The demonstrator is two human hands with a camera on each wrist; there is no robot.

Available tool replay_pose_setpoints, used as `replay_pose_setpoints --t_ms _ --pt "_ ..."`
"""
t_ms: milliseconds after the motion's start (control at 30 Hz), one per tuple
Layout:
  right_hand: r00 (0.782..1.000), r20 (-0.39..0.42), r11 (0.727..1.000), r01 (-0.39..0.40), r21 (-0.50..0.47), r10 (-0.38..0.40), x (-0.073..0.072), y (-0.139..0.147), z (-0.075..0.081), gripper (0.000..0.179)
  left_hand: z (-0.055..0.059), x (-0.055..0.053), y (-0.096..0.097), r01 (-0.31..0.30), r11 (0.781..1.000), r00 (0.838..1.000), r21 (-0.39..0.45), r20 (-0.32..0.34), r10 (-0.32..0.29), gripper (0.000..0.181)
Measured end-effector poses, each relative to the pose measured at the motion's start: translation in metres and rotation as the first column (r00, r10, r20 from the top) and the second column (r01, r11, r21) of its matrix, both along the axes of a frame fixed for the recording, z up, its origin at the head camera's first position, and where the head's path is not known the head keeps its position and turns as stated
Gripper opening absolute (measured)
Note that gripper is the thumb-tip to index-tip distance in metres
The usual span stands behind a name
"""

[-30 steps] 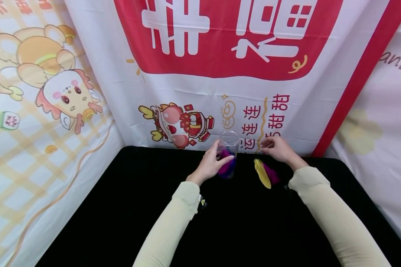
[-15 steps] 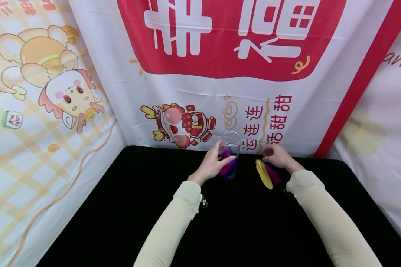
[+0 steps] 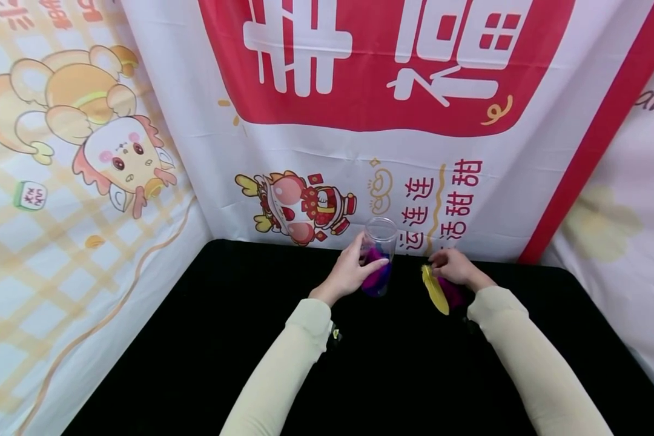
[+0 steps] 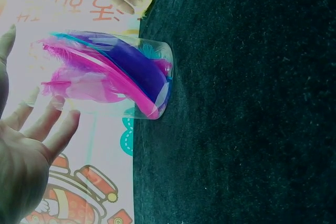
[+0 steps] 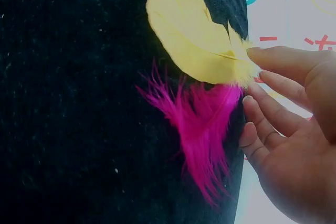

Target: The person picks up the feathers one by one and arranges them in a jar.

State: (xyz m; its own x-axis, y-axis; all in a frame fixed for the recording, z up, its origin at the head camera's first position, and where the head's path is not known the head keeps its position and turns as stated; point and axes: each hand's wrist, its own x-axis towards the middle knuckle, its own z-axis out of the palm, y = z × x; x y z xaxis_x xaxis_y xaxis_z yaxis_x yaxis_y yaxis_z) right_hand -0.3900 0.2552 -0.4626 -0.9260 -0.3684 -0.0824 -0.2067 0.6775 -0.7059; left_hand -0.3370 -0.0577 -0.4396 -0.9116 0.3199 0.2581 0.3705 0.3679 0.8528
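A clear plastic cup [image 3: 380, 233] stands near the back edge of the black table with purple, pink and blue feathers [image 4: 115, 72] inside. My left hand [image 3: 347, 269] holds the cup from its left side, thumb in front and fingers behind. To the right lie a yellow feather [image 5: 189, 35] and a magenta feather [image 5: 205, 124], side by side on the cloth. My right hand [image 3: 453, 266] is at their far end, its thumb and index fingertips pinching the fluffy base of the yellow feather. The other right fingers are bent beside the magenta feather's end.
The black cloth-covered table [image 3: 392, 375] ends at a white printed curtain [image 3: 327, 142] close behind the cup. Printed fabric walls [image 3: 87, 254] stand along both sides.
My right hand has come down and toward me, from beyond the feathers to the yellow feather's base. The left hand stays on the cup. The head view has shifted slightly.
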Motion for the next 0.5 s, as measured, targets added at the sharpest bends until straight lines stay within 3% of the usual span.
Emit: replay_pose_setpoints --t_ms 133,500 --pt "0.999 0.039 1.000 0.006 0.008 -0.006 -0.0005 -0.0032 -0.0011 0.040 0.0010 0.0018 0.0003 0.002 1.000 1.000 -0.001 0.002 -0.002 0.067" --pt "0.999 0.031 0.999 0.037 -0.030 -0.036 -0.0046 -0.0105 -0.0058 0.035 0.0013 0.0027 0.0010 -0.011 1.000 1.000 -0.014 0.004 0.011 0.065"
